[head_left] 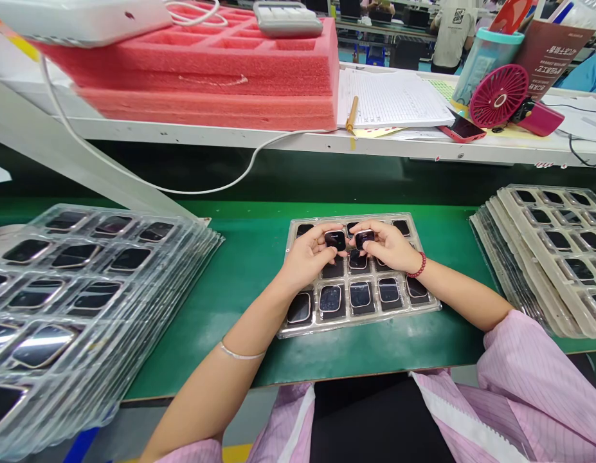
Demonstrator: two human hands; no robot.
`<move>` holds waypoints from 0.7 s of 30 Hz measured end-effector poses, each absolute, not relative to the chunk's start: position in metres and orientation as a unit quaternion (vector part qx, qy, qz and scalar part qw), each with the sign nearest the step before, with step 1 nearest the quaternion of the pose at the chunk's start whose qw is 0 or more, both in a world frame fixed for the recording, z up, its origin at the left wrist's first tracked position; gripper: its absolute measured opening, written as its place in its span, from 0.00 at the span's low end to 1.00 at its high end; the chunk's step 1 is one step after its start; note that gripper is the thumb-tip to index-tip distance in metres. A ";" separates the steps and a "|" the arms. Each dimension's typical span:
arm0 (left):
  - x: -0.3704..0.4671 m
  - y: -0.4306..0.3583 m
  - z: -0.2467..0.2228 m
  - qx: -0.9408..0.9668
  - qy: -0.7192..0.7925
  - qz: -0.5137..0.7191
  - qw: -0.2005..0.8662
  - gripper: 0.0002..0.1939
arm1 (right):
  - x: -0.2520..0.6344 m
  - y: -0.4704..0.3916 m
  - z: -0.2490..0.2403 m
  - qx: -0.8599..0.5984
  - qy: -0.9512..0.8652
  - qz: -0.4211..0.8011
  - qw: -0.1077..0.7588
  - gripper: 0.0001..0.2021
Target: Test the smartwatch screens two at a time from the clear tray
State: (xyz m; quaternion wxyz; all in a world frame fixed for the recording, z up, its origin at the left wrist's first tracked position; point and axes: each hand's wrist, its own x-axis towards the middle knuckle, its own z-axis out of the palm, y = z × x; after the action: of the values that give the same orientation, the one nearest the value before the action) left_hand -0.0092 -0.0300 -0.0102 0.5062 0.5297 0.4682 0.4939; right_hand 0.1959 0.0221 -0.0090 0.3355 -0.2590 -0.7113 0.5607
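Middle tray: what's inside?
The tray holds dark-faced pieces, five in the near row. The left hand and right hand, each holding a piece, hide parts of the rows behind; what lies beneath them can't be seen.

Bright light is glinting off the stacked trays (150,312). Shadow is lying beneath the shelf (398,149). Edges are looking stretched.

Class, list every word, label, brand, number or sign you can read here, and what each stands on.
None reads with certainty.
Brown booklet: pale lettering, too blurred to quote.
Grey shirt in the background: dark print, unreadable.
Lined paper: writing too small.
Screen in the left hand: pale marks, too small.
Second screen in the right hand: likewise too small.
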 end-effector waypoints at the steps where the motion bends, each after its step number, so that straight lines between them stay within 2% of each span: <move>1: -0.009 -0.030 -0.009 0.528 0.470 0.493 0.508 0.23 | 0.196 0.022 -0.009 -0.258 -0.711 0.560 0.338 0.13; 21: -0.006 -0.034 0.002 0.515 0.476 0.487 0.520 0.25 | 0.196 0.020 -0.008 -0.241 -0.755 0.496 0.354 0.16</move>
State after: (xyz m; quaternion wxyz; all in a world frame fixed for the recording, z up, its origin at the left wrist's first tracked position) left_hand -0.0065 -0.0339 0.0018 0.5198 0.5155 0.4765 0.4868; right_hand 0.1963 0.0198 -0.0080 0.3538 -0.2413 -0.7554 0.4959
